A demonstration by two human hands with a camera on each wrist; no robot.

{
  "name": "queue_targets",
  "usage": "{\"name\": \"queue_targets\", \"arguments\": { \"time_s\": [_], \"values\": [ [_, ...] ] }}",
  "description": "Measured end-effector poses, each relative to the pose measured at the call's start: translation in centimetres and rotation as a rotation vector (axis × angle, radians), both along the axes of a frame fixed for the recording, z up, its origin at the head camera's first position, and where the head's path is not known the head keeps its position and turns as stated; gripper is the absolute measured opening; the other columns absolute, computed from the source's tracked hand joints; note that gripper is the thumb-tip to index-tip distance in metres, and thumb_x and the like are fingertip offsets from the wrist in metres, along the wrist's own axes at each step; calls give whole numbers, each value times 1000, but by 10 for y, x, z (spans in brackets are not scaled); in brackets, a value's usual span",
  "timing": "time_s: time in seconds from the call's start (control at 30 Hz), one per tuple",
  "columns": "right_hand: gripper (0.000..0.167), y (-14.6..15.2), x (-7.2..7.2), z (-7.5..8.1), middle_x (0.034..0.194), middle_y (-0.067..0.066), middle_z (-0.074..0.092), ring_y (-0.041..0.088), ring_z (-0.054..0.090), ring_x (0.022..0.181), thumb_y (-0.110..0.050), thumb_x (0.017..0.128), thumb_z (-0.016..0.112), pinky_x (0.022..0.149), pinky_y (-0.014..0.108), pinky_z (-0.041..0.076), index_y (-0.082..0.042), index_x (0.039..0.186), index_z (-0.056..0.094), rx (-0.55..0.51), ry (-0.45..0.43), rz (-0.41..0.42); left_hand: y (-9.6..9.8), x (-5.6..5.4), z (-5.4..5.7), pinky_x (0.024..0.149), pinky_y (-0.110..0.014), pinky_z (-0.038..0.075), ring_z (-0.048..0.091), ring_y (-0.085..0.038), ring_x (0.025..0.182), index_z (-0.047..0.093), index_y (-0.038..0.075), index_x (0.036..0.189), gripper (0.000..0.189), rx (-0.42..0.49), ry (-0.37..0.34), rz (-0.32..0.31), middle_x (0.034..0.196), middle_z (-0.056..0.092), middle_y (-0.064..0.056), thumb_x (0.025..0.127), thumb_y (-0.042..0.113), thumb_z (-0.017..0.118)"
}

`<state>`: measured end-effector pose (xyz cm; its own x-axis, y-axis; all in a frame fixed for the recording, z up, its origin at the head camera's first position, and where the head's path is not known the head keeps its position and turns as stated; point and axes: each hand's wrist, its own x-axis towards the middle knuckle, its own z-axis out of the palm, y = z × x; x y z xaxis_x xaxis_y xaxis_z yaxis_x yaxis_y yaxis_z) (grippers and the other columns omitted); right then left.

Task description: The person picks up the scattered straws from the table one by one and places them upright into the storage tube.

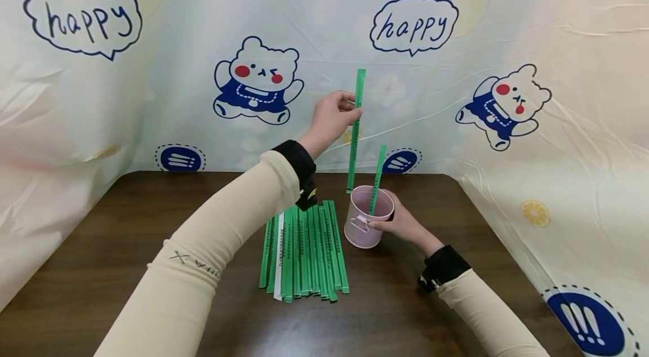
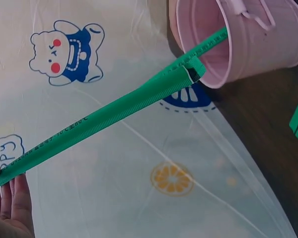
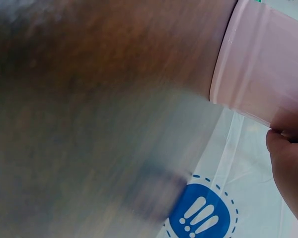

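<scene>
My left hand [image 1: 332, 117] pinches a green wrapped straw [image 1: 353, 148] near its upper part and holds it almost upright. The straw's lower end is at the left rim of a small pink bucket [image 1: 361, 233]. Another green wrapped straw [image 1: 377, 179] leans inside the bucket, its top sticking out. My right hand [image 1: 403, 221] holds the bucket from the right side, thumb near its front handle. In the left wrist view, the held straw [image 2: 99, 126] has printed lettering and its end overlaps the straw in the bucket. In the right wrist view, the thumb [image 3: 283, 153] lies against the bucket's wall [image 3: 268, 64].
Left of the bucket, several green wrapped straws [image 1: 309, 255] lie side by side on the dark wooden table [image 1: 385, 312], with one white wrapped straw [image 1: 279, 261] among them. A printed cloth with bears [image 1: 258, 86] hangs behind and beside the table.
</scene>
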<state>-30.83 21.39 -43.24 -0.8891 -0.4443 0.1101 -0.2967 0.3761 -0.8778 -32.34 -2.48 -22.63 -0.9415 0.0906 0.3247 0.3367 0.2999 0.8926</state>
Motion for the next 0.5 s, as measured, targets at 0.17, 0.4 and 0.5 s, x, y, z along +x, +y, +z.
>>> {"name": "queue_targets", "arguments": {
  "time_s": [0.17, 0.4, 0.5],
  "values": [
    [92, 1, 0, 0, 150, 30, 42, 44, 48, 136, -13, 87, 80, 114, 53, 44, 2, 156, 21, -27, -1, 16, 16, 2, -6, 93, -34, 59, 65, -27, 105, 62, 0, 130, 32, 17, 6, -32, 117, 70, -19, 100, 11, 66],
    [91, 1, 1, -2, 152, 29, 42, 43, 47, 137, -9, 87, 79, 115, 51, 42, 2, 156, 21, -45, -26, -10, 34, 3, -23, 93, -34, 59, 65, -27, 106, 62, 0, 129, 31, 14, -4, -97, 116, 70, -19, 100, 12, 65],
    [92, 0, 1, -1, 152, 29, 42, 43, 47, 138, -9, 86, 79, 115, 51, 42, 2, 156, 21, -41, -24, -11, 38, 2, -33, 93, -35, 60, 66, -28, 105, 63, -1, 128, 30, 14, -6, -110, 114, 70, -19, 100, 11, 65]
  ]
}}
